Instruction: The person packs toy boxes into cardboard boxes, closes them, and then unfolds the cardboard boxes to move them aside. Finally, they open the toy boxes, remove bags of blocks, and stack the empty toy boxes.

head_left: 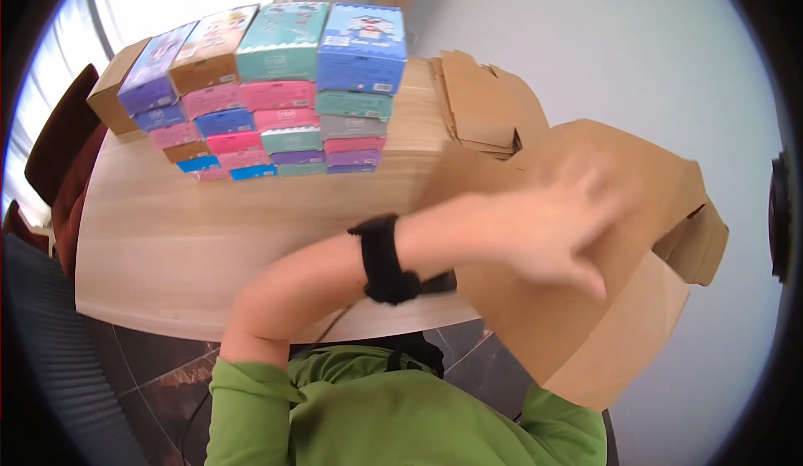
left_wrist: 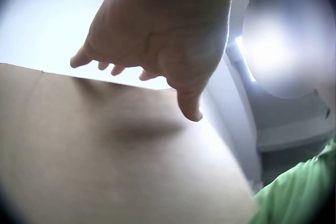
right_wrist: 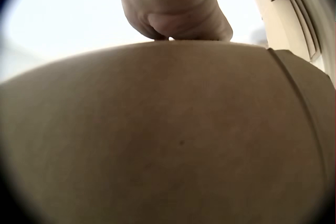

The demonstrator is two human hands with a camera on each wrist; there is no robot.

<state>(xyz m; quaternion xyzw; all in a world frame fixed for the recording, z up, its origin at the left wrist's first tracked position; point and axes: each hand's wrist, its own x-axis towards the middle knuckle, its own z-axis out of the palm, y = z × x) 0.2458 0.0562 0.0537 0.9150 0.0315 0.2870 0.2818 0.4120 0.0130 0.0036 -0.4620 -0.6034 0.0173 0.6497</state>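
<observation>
A large brown cardboard box [head_left: 535, 315] stands tilted at the table's right end, its flaps partly folded out. Over its upper face reaches my left hand [head_left: 560, 223], blurred, with fingers and thumb spread. The left wrist view shows that left hand [left_wrist: 157, 40] above the cardboard [left_wrist: 105, 155], holding nothing. In the head view my right hand is hidden behind the box. From the right wrist, the right hand [right_wrist: 173, 8] appears with curled fingers at the edge of the cardboard [right_wrist: 168, 129], gripping it there; its fingertips are mostly out of sight.
Several colourful small boxes [head_left: 280, 94] are stacked in columns at the back left of the wooden table [head_left: 209, 240], beside a plain brown carton [head_left: 117, 89]. Flattened cardboard [head_left: 485, 102] lies at the back right. A dark red chair [head_left: 63, 148] stands left.
</observation>
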